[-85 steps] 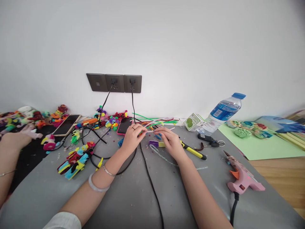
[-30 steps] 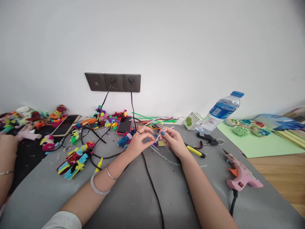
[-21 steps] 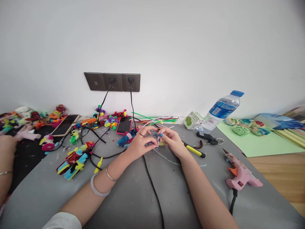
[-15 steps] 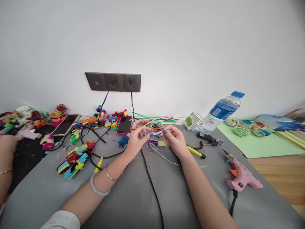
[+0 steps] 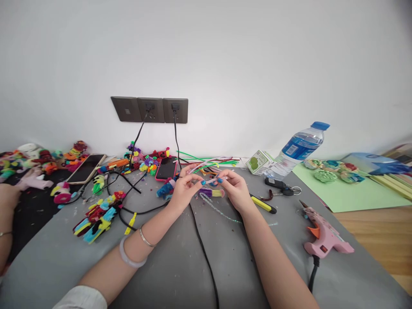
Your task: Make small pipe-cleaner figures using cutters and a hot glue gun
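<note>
A short pale pipe cleaner (image 5: 210,181) stretches between my two hands above the middle of the table. Thumb and index finger of my left hand (image 5: 185,189) pinch its left end. My right hand (image 5: 235,189) grips the other end between thumb and fingertips. Just behind and below them lies a purple and yellow fuzzy piece (image 5: 212,192). A strand of silvery tinsel (image 5: 219,210) trails under my hands. Loose green and coloured pipe cleaners (image 5: 222,162) lie along the wall behind.
Right of my hands are a yellow cutter (image 5: 264,204), keys (image 5: 283,186), a tilted bottle (image 5: 294,150), a small carton (image 5: 257,162) and a pink glue gun (image 5: 325,238). Phones (image 5: 86,168), black cables (image 5: 202,249) and fuzzy figures (image 5: 96,219) lie leftward. Another person's arm (image 5: 7,210) enters far left.
My hands still hold the pale pipe cleaner, and the right fingers have shifted slightly along it. The whole view has drifted a little, with things appearing slightly further left.
</note>
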A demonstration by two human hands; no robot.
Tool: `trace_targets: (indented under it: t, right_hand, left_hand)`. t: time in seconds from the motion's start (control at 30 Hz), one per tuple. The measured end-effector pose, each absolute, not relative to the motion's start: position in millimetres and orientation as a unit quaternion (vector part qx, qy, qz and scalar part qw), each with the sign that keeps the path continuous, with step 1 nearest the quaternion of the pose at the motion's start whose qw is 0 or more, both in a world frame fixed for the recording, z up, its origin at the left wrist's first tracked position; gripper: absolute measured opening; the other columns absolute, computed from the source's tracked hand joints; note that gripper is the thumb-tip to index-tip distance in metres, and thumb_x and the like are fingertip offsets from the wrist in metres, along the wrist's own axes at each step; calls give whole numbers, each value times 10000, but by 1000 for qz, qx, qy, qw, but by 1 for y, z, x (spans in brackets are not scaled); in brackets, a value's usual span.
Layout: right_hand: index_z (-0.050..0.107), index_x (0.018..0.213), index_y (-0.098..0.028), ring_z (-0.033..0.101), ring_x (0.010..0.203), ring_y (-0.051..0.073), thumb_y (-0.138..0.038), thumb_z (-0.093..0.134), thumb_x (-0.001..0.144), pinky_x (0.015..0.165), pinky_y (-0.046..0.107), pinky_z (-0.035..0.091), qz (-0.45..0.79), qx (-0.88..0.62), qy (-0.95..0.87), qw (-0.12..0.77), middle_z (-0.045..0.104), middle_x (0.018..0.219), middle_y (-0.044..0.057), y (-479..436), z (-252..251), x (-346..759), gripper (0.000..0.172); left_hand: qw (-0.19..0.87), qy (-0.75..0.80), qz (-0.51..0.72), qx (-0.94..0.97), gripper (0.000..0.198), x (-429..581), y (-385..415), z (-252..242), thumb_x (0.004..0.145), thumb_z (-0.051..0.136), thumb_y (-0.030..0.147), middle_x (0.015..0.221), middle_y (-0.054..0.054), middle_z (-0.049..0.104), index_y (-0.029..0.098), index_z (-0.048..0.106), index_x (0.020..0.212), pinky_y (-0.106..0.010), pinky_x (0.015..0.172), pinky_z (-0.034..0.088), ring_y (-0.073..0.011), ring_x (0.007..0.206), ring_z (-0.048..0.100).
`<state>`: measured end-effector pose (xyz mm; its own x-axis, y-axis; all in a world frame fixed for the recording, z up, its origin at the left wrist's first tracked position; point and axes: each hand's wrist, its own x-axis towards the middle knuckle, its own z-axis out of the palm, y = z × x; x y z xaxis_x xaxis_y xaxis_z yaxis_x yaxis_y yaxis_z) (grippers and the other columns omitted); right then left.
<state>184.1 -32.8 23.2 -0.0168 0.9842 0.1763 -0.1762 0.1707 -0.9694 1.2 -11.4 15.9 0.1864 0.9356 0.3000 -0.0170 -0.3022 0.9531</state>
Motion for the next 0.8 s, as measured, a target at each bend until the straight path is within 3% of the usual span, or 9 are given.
trace_targets:
  t: [0.17, 0.33, 0.5, 0.67, 0.8]
  right_hand:
    - [652, 796, -215, 561, 597, 135, -480, 759, 739, 393, 193, 347, 505, -380, -507, 587, 609, 669, 6, -33, 25, 183, 292]
    - [643, 781, -196, 544, 564, 109, -449, 746, 769, 439, 199, 381, 526, -365, -552, 534, 605, 669, 1, -35, 28, 182, 274]
    - [612, 815, -223, 575, 648, 147, -473, 732, 773, 426, 198, 375, 506, -386, -493, 593, 621, 689, 10, -32, 25, 184, 281]
    - [606, 797, -223, 588, 697, 159, -453, 762, 741, 391, 184, 360, 504, -389, -492, 593, 638, 767, 29, -32, 26, 183, 283]
    - [622, 779, -222, 564, 670, 140, -420, 774, 733, 374, 181, 342, 505, -386, -508, 581, 635, 811, 24, -33, 27, 183, 254]
  left_hand:
    - [444, 343, 430, 707, 154, 0, -16, 21, 804, 685, 347, 1378, -88, 463, 198, 723, 796, -317, 704, 514, -212, 967, 590]
    - [411, 322, 381, 763, 111, 1, -23, 27, 792, 696, 289, 1234, -95, 531, 191, 723, 746, -343, 834, 492, -240, 1054, 556]
    - [442, 375, 443, 684, 163, 0, -14, 21, 790, 692, 342, 1210, -104, 543, 187, 741, 795, -314, 720, 498, -211, 932, 586]
    - [492, 371, 522, 590, 206, 0, -8, 17, 745, 732, 388, 1227, -121, 542, 187, 741, 789, -325, 790, 510, -271, 1149, 536]
    - [505, 373, 526, 574, 214, 1, -10, 18, 727, 746, 393, 1222, -119, 552, 182, 721, 745, -347, 823, 510, -271, 1145, 548]
